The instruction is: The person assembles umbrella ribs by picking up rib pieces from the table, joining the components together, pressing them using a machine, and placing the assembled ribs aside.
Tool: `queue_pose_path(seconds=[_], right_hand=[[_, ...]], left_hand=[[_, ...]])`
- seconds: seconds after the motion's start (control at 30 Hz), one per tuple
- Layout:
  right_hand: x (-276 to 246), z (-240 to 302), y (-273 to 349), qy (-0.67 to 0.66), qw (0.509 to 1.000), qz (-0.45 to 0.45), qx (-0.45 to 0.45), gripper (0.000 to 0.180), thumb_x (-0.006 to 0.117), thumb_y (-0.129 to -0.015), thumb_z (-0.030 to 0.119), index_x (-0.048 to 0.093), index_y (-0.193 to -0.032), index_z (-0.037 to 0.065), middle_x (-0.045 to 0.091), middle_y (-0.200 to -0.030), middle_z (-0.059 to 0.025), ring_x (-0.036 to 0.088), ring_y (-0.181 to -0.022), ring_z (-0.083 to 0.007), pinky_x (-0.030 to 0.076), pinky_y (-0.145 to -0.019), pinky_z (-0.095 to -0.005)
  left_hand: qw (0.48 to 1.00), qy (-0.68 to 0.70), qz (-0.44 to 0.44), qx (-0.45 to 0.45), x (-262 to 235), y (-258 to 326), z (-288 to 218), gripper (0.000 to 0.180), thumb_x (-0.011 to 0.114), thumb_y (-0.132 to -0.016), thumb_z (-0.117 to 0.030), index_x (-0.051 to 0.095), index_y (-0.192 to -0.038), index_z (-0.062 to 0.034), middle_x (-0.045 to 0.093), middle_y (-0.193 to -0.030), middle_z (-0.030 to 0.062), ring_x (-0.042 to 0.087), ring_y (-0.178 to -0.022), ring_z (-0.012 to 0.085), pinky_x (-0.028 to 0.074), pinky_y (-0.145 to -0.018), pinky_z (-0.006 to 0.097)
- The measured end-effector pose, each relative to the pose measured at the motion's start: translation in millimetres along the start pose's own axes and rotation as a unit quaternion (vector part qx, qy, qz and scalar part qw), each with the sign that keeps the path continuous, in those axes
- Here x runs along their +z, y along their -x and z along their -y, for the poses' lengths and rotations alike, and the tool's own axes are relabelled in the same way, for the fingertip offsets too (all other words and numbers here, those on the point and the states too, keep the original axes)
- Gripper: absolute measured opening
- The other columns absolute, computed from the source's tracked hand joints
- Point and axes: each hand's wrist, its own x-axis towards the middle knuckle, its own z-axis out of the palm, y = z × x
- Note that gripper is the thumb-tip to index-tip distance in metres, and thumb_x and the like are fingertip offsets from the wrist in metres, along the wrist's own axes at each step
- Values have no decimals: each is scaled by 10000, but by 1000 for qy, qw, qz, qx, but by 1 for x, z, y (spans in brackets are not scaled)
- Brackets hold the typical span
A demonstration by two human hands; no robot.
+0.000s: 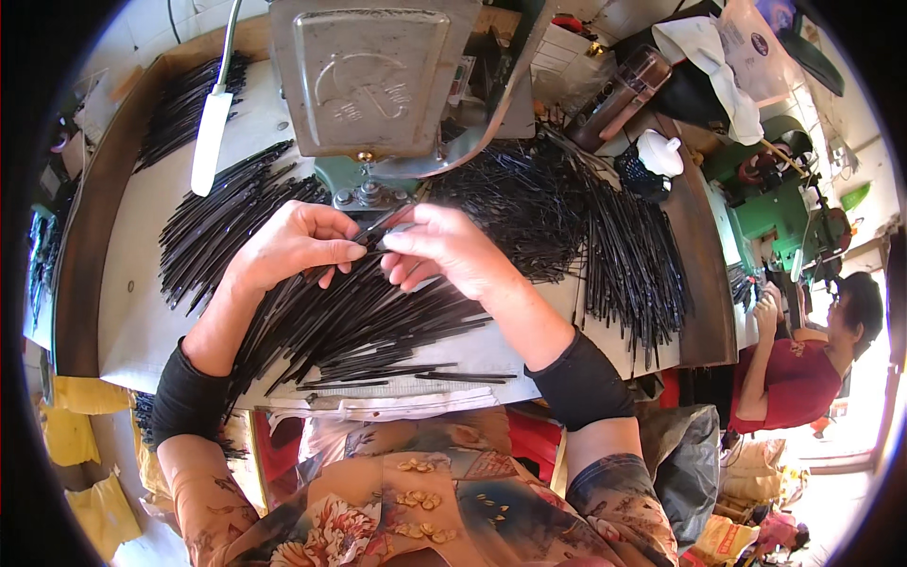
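Both my hands meet just in front of the machine's small metal working head [370, 196]. My left hand [300, 248] pinches thin black rods [376, 232], which look like umbrella ribs, between thumb and fingers. Closed on the same rods from the other side is my right hand [446, 248], its thumb and forefinger close to the left thumb. The fingers partly hide where the rods touch each other. Beneath my hands lies a loose pile of similar black rods [326, 326], fanned across the pale worktable [132, 312].
A grey machine casing [368, 85] rises ahead, with a white lamp [212, 142] to its left. More rods lie left [213, 227] and right [633, 255]. A brown flask [619, 99] and a white-lidded container [657, 156] stand at right. Another person [794, 378] works beyond the table's right edge.
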Motion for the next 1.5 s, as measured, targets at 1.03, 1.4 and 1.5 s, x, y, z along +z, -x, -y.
queue_pose_path(seconds=[1.03, 1.4, 1.5], right_hand=[[-23, 1, -9, -36, 991, -87, -99, 237, 527, -894, 142, 521, -1074, -13, 630, -866, -174, 634, -671, -168, 546, -606, -282], [-14, -2, -10, -73, 983, -123, -118, 238, 511, -904, 146, 521, -1084, -10, 633, -866, -161, 640, -684, -178, 550, -618, -282], [-15, -2, -10, -71, 983, -109, -126, 235, 504, -908, 147, 522, -1084, -8, 633, -868, -156, 640, -686, -178, 549, -617, -279]], left_hand=[[995, -31, -34, 86, -20, -1, 14, 246, 568, -872, -228, 631, -887, 9, 601, -638, 31, 350, -379, 23, 264, -353, 186], [990, -23, -82, 114, -16, -1, 12, 259, 587, -866, -219, 637, -957, 18, 597, -632, 38, 331, -388, 7, 236, -335, 184], [989, -27, -83, 119, -17, -2, 14, 268, 588, -866, -220, 637, -977, 20, 598, -632, 42, 334, -390, 6, 241, -336, 181]])
